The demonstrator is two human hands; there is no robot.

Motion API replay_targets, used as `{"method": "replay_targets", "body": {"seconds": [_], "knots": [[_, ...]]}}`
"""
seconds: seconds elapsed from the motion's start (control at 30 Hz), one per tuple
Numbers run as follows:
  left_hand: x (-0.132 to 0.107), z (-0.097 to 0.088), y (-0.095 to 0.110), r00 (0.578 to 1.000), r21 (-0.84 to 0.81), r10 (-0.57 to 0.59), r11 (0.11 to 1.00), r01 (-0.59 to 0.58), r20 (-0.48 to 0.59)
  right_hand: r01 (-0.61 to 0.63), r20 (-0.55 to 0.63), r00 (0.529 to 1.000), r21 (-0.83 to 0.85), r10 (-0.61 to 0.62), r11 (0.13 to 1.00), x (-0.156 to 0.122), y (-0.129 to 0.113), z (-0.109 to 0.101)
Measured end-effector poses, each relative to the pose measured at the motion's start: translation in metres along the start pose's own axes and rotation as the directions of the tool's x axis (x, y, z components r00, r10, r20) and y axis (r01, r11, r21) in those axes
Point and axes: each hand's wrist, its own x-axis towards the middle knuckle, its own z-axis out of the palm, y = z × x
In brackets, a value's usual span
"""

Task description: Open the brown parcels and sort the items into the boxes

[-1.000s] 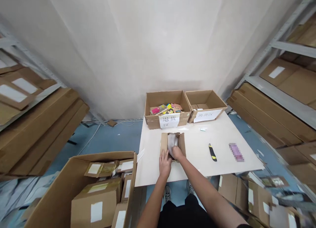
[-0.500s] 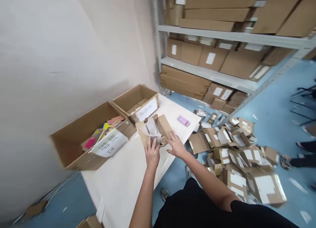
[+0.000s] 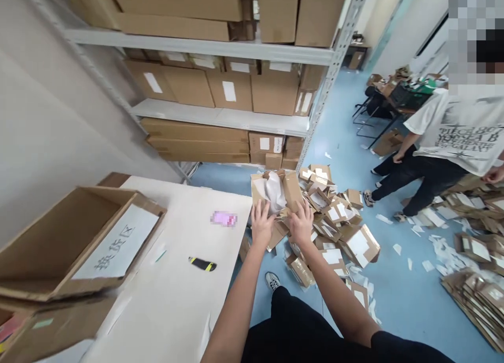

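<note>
An opened cardboard box [image 3: 293, 189] with crumpled white wrapping [image 3: 274, 192] inside is off the table's right edge, above the pile on the floor. My left hand [image 3: 262, 227] is at its near left side, fingers over the edge. On the near right side, my right hand [image 3: 301, 225] has its fingers against the cardboard. The undersides of both grips are hidden. On the white table [image 3: 169, 295] lie a blurred-out pink item [image 3: 223, 219] and a black-and-yellow utility knife [image 3: 202, 264].
Discarded boxes [image 3: 333, 216] cover the floor right of the table. A large open carton [image 3: 114, 242] with a paper sign stands on the table's left. Loaded metal shelving [image 3: 220, 119] rises ahead. Another person [image 3: 452, 137] stands at the right, near paper scraps and flattened cardboard [image 3: 478, 300].
Both hands have brought the cardboard box from the tabletop out past its right edge. My view has turned right, bringing the other person and the utility knife into sight.
</note>
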Motion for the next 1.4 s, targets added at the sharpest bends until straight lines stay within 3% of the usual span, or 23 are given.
{"method": "replay_targets", "body": {"seconds": [0.13, 0.2, 0.27, 0.37, 0.53, 0.7, 0.87, 1.03, 1.23, 1.4], "knots": [[0.063, 0.022, 0.051, 0.993, 0.088, 0.098, 0.991, -0.104, 0.067, -0.183, -0.145, 0.976, -0.151, 0.162, 0.971, 0.033, 0.067, -0.013], [0.075, 0.024, 0.061, 0.99, 0.082, 0.127, 0.988, -0.131, 0.056, -0.193, -0.173, 0.97, -0.127, 0.17, 0.973, 0.046, 0.082, -0.016], [0.074, 0.021, 0.059, 0.99, 0.069, 0.132, 0.988, -0.135, 0.046, -0.144, -0.172, 0.976, -0.059, 0.132, 0.988, 0.054, 0.082, -0.013], [0.059, 0.013, 0.037, 0.997, 0.063, 0.059, 0.996, -0.062, 0.04, -0.052, -0.136, 0.989, 0.067, 0.06, 0.996, 0.059, 0.058, 0.0], [0.014, -0.016, -0.009, 0.987, 0.055, -0.158, 0.986, 0.159, -0.032, 0.143, -0.036, 0.99, 0.28, -0.139, 0.949, 0.067, -0.014, 0.027], [-0.055, -0.071, -0.037, 0.9, 0.074, -0.38, 0.912, 0.402, -0.213, 0.338, -0.002, 0.92, 0.512, -0.392, 0.79, 0.072, -0.112, 0.045], [-0.161, -0.132, -0.052, 0.715, 0.092, -0.568, 0.754, 0.651, -0.408, 0.472, -0.007, 0.759, 0.696, -0.651, 0.542, 0.035, -0.232, 0.04], [-0.296, -0.175, -0.039, 0.457, 0.017, -0.69, 0.543, 0.84, -0.561, 0.541, -0.058, 0.554, 0.784, -0.83, 0.306, -0.054, -0.332, 0.013], [-0.462, -0.208, 0.01, 0.133, -0.132, -0.758, 0.277, 0.952, -0.638, 0.523, -0.124, 0.296, 0.851, -0.947, 0.052, -0.197, -0.419, -0.03], [-0.607, -0.218, 0.073, -0.119, -0.238, -0.734, 0.059, 0.97, -0.669, 0.424, -0.187, 0.031, 0.892, -0.982, -0.156, -0.34, -0.474, -0.077]]}}
